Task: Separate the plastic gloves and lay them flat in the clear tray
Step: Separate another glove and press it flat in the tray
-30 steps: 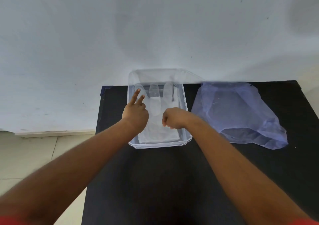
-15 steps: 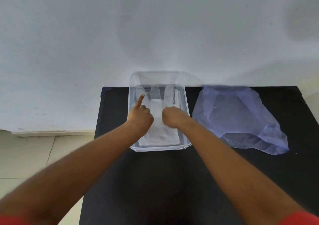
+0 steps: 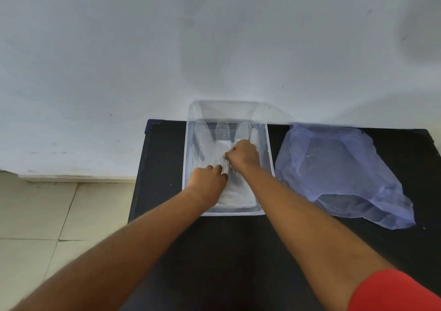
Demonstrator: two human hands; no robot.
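Observation:
A clear plastic tray (image 3: 268,143) stands at the back of a black table. Thin translucent plastic gloves (image 3: 236,198) lie flat inside it, their fingers pointing toward the wall. My left hand (image 3: 207,183) rests on the glove's palm area with fingers curled down onto the plastic. My right hand (image 3: 243,155) sits a little farther in, fingers curled and pinching the glove film near the middle. Both hands touch each other over the glove. Whether there is one glove or a stack cannot be told.
A crumpled bluish translucent plastic bag (image 3: 341,174) lies on the black table (image 3: 238,251) right of the tray. A white wall rises just behind the table. Tiled floor (image 3: 47,215) lies off the table's left edge.
My left hand pulled its raised fingers down and moved nearer, onto the glove. My right hand slid farther into the tray. The two hands came together over the glove.

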